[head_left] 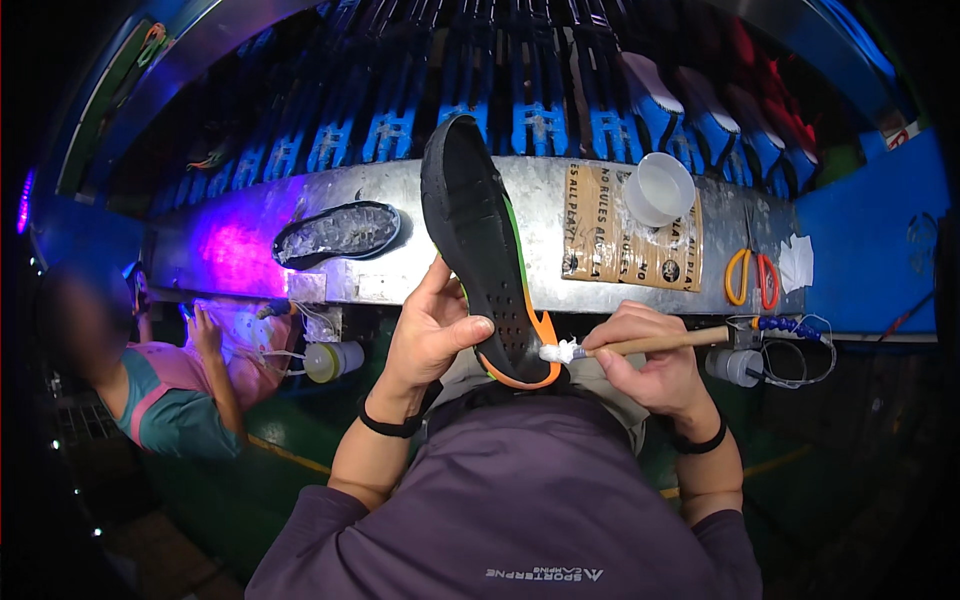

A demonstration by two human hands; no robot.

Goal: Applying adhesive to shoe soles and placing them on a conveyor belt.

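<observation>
My left hand (428, 328) grips a black shoe sole (476, 225) near its heel, thumb on top and fingers underneath. The sole has an orange and green rim and small holes toward the heel; its toe end points away from me. Closed around a wooden-handled brush (680, 341) is my right hand (648, 368). The brush's white, ragged tip rests at the inner edge of the sole's heel. Whether that tip is bristle or cloth is hard to make out.
Ahead lies a metal bench (440, 285) with another sole (338, 234), a translucent cup (660, 190) on a cardboard sheet (600, 250), and scissors (740, 275). Blue racks (540, 130) stand behind, some bearing shoe parts. A co-worker (180, 395) sits left, near a white bottle (333, 361).
</observation>
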